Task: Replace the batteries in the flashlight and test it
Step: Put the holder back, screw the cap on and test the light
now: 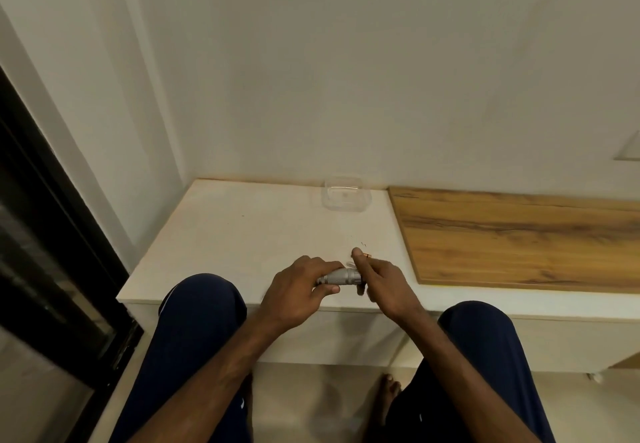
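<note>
Lower middle of the frame: both hands meet over the near edge of the white surface (221, 234), person sitting with knees either side.
Flashlight: small silver flashlight (341, 276) lying sideways between the hands, held just above the surface, near its front edge.
Left hand: left hand (299, 290) wrapped around the left end of the flashlight, thumb underneath, fingers over the top. Firm-looking hold.
Right hand: right hand (379, 280) is at the right end of the flashlight and also pinching a battery (366, 255) up between fingertip and thumb; only its coppery tip pokes out. So closed on the battery, with the lower fingers curled near the flashlight's end.
Stage, my guess: battery swap in progress. Can't tell if that cell is going in or coming out, and can't see whether the flashlight's end is open, the fingers hide it.
Other stuff: clear plastic box (346, 196) at the back of the surface against the wall, well apart from the hands. Wooden panel (519, 234) off to the right. Something small and pale lies on the surface just behind the flashlight, too blurry to name.
What could go wrong: battery is held by the very tip, so it could slip, roll off the near edge and land on the floor. Also easy to put it in the wrong way round since the end markings aren't readable from here, and then the test just fails. Any loose cap could wander off too.
</note>
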